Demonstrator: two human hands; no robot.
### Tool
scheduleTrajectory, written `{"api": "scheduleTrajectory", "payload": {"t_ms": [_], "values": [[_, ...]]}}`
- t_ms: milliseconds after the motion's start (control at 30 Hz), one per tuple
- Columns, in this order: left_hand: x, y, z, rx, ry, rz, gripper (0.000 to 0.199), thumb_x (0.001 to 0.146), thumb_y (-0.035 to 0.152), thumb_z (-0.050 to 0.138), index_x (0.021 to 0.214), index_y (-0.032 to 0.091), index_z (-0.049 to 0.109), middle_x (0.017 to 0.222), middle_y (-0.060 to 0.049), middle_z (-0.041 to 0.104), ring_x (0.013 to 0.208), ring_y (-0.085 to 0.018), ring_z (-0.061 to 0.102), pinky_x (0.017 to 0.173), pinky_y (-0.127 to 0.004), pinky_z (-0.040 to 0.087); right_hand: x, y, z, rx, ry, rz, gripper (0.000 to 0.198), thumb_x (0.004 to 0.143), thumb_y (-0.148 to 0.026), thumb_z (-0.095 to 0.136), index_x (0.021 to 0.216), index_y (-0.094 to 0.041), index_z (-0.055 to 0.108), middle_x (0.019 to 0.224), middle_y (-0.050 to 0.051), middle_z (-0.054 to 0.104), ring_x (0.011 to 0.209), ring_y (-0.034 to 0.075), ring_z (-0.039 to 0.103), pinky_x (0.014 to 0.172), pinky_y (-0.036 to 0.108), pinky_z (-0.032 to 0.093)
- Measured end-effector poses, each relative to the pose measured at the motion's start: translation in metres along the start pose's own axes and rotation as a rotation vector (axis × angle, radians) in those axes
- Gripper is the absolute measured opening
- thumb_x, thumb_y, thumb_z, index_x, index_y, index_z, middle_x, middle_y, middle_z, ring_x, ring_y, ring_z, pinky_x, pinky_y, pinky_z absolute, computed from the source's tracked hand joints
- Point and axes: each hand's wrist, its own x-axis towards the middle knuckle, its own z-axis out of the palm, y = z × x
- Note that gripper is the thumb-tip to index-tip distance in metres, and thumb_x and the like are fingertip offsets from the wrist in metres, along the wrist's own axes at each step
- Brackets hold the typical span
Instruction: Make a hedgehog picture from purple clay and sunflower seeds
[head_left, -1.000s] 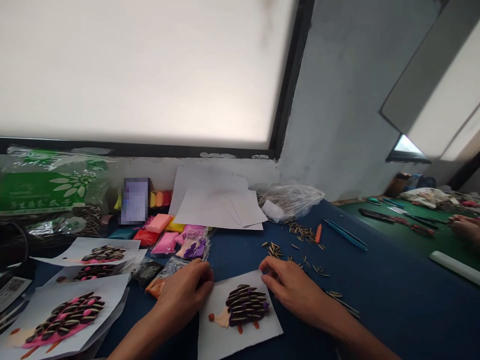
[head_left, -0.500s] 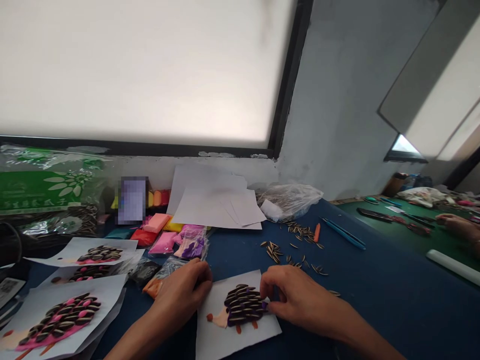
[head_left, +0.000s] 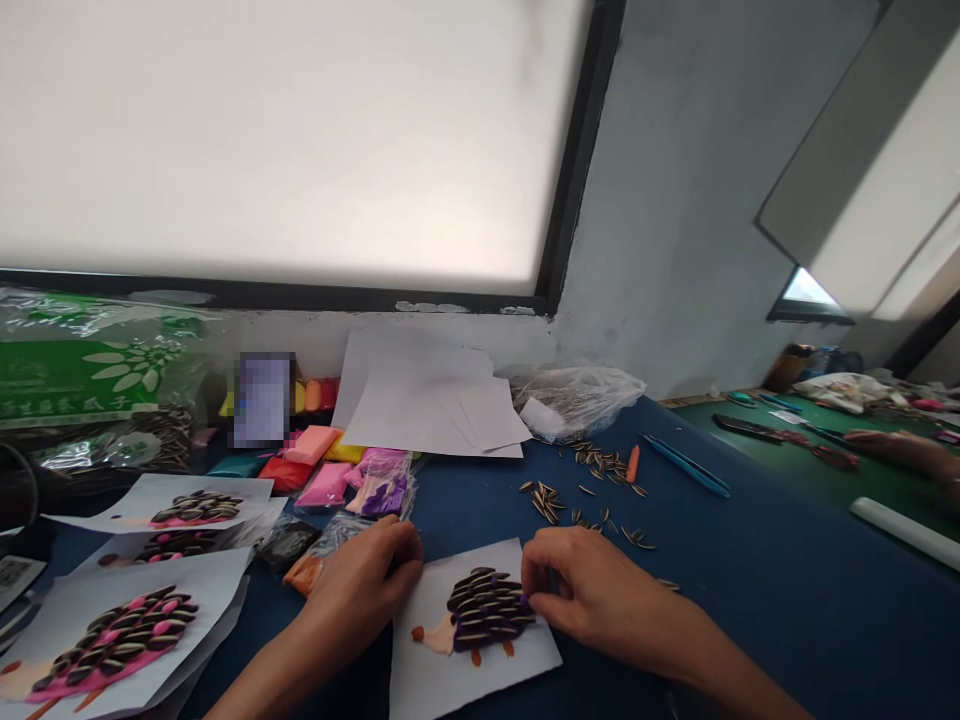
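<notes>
A white paper sheet (head_left: pixel 427 690) carries a hedgehog picture (head_left: pixel 489 612) made of a peach face, a brown nose, brown feet and purple clay set with striped sunflower seeds. My left hand (head_left: pixel 371 575) rests at the sheet's upper left edge, its fingers curled and the thumb near the index finger; whatever they may hold is hidden. At the picture's right end, my right hand (head_left: pixel 592 585) has thumb and index finger nearly together beside the purple clay. Anything between those fingertips is too small to make out. Loose sunflower seeds (head_left: pixel 544 503) lie beyond the right hand.
Finished-looking hedgehog pictures (head_left: pixel 124 640) overlap at left. Behind are clay packets (head_left: pixel 326 485), a seed bag (head_left: pixel 97 385), blank papers (head_left: pixel 439 415) and a plastic bag (head_left: pixel 589 395). Blue tweezers (head_left: pixel 686 467) and an orange stick (head_left: pixel 634 464) lie right. Another person's hand (head_left: pixel 904 448) is over the green table.
My right hand's thumb and index finger have shifted slightly at the picture's right edge. My left hand stays almost still. The other person's hand has moved left and looks blurred.
</notes>
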Motion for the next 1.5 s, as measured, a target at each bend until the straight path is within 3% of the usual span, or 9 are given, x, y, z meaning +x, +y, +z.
{"api": "scheduleTrajectory", "payload": {"t_ms": [1500], "values": [[0.0013,0.0018,-0.002,-0.008,-0.028,-0.026,0.012,0.083,0.012,0.052,0.079,0.019,0.061,0.083,-0.001,0.064,0.077,-0.019,0.059,0.066,-0.028,0.038,0.0036,-0.0052,0.005,0.0,0.033,0.014,0.014,0.081,-0.012,0.061,0.083,-0.02,0.072,0.087,0.001,0.068,0.077,0.014,0.059,0.068,0.023,0.039]]}}
